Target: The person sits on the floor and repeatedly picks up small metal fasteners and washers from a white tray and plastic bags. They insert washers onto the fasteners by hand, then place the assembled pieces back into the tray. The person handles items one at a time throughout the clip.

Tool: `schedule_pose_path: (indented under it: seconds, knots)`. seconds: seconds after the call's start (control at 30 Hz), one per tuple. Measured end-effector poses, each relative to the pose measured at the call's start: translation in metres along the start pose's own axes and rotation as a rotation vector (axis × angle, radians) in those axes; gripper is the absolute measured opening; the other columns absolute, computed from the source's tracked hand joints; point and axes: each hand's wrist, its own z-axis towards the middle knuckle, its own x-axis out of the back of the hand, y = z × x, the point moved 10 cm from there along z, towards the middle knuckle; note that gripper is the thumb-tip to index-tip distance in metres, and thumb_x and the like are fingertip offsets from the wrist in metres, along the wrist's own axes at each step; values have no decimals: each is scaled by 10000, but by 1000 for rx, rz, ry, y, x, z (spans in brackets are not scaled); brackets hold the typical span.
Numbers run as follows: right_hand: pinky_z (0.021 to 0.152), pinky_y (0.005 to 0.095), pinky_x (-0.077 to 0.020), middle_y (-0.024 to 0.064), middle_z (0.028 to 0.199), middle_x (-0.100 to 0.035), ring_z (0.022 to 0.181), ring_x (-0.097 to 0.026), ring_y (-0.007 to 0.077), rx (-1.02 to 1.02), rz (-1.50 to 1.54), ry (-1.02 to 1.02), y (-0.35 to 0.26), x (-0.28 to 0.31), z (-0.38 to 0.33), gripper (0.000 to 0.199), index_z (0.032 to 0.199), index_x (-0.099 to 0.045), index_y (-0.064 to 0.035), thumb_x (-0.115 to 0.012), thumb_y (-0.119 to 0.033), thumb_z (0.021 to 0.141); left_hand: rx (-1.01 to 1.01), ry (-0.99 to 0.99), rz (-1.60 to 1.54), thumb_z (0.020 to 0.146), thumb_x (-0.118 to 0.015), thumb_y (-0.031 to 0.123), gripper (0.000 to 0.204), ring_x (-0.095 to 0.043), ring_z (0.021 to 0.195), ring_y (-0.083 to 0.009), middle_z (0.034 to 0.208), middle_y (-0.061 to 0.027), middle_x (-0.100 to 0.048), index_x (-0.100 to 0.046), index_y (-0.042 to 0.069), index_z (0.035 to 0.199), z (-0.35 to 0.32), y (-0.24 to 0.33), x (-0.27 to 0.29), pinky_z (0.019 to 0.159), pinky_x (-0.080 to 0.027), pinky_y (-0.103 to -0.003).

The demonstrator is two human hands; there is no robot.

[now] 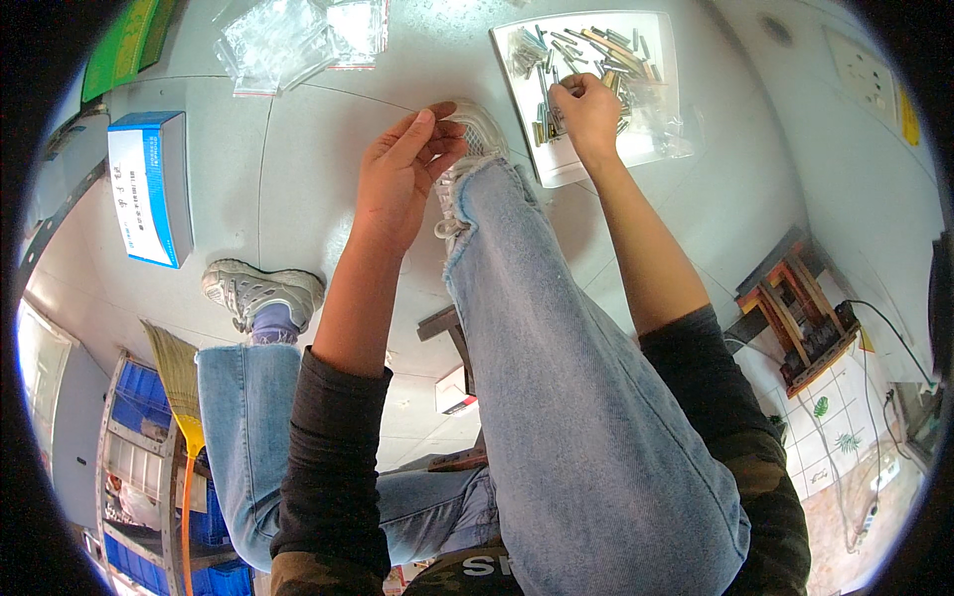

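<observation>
Nearest to me is my own right leg in faded blue denim jeans (586, 397), raised so that the pale mesh sneaker (477, 139) on that foot rests up by the edge of the white table (328, 149). My other foot, in a grey-white sneaker (260, 291), sits lower to my left.

My left hand (402, 179) hovers just beside the raised shoe, fingers held close together, the thumb and forefinger tips pinched on something too small for me to make out.

Farther out, my right hand (586, 111) reaches onto a flat white sheet (646, 50) lying on the table, its fingers curled down and pressed together into a heap of small slim metal pins (586, 45), grey and brass in colour; whether it has one gripped I cannot tell. A crumpled clear plastic bag (668, 134) lies on that sheet just right of my hand.

At the far edge, well apart, lie several small clear zip bags (298, 40), and to my left a blue and white cardboard box (149, 187).
</observation>
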Motion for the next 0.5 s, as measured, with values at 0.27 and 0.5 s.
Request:
schedule_pose_path:
  seconds: [0.27, 0.5]
  knots:
    - [559, 248, -453, 77, 660, -616, 577, -563, 123, -123, 80, -92, 12, -2, 0, 223, 796, -621, 32, -618, -161, 685, -1, -10, -17, 901, -438, 208, 330, -565, 824, -173, 883, -98, -576, -502, -51, 1095, 1, 0, 0, 793, -466, -287]
    - [559, 275, -477, 124, 643, -620, 559, -602, 175, -84, 79, -60, 12, -2, 2, 222, 766, -629, 34, -619, -164, 665, -3, 0, -8, 899, -442, 204, 332, -561, 811, -165, 867, -92, -574, -492, -55, 1100, 1, 0, 1, 778, -465, -281]
